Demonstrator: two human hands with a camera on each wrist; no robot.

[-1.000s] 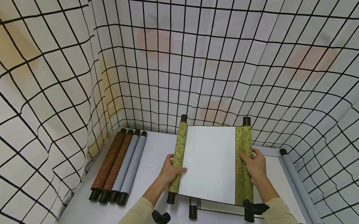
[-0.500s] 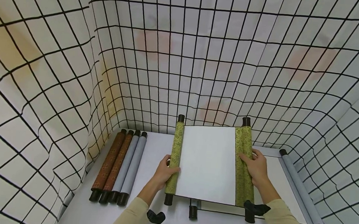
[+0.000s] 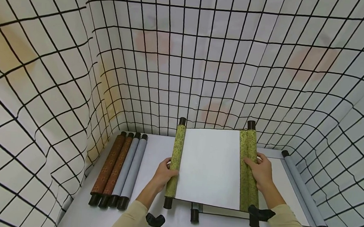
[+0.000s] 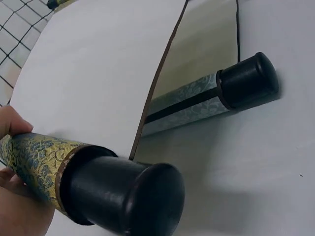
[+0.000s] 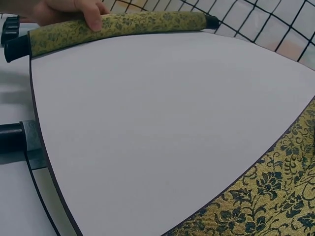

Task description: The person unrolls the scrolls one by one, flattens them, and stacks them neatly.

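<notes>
Between my hands a yellow-green patterned scroll (image 3: 211,167) is partly unrolled, showing blank white paper. My left hand (image 3: 164,174) grips its left roll (image 3: 175,159), thumb over the front and fingers behind. On the right, my right hand (image 3: 261,171) holds the other roll (image 3: 251,169), thumb on the patterned cloth. Black knobs cap both rolls; the left one's lower knob (image 4: 142,196) fills the left wrist view's foreground. Beneath the held scroll lies a second, grey-blue scroll, spread open, with its left roller (image 4: 192,101) sticking out and its right roller (image 3: 305,194) farther right.
To the left, two brown patterned scrolls (image 3: 108,164) and two grey-blue rolled scrolls (image 3: 129,170) lie side by side on the white table (image 3: 157,143). Black netting (image 3: 188,74) over white sheeting encloses the back and both sides. A dark device (image 3: 155,220) sits at my left wrist.
My left hand has moved left with its roll, widening the exposed white paper. My right hand keeps its hold with hardly any movement.
</notes>
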